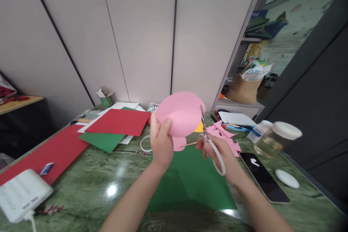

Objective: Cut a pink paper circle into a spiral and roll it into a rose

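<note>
Currently, the person's left hand [162, 139] is pinching a rounded pink paper piece [181, 112] between thumb and fingers, holding it up above a green sheet [191, 181] on the marbled tabletop [114, 174]. The right hand [219, 152] is gripping white-handled scissors [206, 132], fingers closed around the handles, and the blades are reaching the paper piece's right edge. Below it, a smaller pink piece [178, 144] is showing. Pink scraps [221, 132] are lying to the right, near a phone [263, 177] and a white-lidded jar [276, 139]. Red sheets [118, 121] are resting to the left, beside white and green paper.
</note>
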The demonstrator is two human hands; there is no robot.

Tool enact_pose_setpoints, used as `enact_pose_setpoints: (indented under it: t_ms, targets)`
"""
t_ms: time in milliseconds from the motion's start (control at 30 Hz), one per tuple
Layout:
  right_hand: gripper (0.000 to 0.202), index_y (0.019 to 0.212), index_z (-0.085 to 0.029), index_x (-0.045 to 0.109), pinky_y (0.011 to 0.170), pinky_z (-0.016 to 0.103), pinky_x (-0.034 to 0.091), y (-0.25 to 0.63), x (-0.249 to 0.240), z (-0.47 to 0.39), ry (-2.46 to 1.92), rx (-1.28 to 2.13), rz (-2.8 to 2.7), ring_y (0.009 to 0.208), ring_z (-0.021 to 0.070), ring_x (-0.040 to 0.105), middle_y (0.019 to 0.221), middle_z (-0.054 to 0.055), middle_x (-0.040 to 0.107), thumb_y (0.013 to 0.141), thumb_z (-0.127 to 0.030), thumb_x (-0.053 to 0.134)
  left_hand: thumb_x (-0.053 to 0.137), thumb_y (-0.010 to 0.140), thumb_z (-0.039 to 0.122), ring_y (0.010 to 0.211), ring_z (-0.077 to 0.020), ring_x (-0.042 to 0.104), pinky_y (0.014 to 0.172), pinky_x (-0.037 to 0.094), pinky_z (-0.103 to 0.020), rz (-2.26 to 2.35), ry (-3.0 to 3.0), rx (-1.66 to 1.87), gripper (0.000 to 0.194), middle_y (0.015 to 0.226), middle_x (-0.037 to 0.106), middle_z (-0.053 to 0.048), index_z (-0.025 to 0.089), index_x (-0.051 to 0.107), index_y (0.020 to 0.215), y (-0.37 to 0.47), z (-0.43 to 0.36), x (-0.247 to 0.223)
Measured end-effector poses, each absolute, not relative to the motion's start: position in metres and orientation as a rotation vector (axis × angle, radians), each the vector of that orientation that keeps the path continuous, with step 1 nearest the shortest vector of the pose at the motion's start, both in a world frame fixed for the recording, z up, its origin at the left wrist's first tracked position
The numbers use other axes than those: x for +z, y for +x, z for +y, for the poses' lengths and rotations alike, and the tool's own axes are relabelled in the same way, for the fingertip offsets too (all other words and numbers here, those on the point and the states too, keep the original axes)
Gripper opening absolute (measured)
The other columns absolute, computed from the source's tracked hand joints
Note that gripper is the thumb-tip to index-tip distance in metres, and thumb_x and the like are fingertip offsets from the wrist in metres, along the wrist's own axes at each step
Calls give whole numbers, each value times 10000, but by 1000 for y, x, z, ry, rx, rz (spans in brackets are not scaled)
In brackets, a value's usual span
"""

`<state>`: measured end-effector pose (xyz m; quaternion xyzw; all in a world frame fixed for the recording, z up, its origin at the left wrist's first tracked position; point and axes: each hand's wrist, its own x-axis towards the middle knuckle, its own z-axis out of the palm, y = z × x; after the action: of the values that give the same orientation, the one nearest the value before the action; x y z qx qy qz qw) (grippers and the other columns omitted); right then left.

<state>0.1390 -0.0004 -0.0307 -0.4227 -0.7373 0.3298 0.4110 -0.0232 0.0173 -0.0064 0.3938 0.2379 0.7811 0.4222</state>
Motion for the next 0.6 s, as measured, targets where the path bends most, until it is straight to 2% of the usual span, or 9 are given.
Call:
enact_pose_setpoints:
  t_ms: [600]
  targets:
    - [527, 640, -179, 510, 510, 248, 342, 138, -29, 0, -1069, 861, -1849, 533, 135, 444, 543, -8, 473, 855, -643, 380, 537, 847, 320, 1016, -188, 558, 880, 467, -314, 725, 1042, 2035, 188, 1050, 589, -52, 227, 542, 1010, -22, 18, -3]
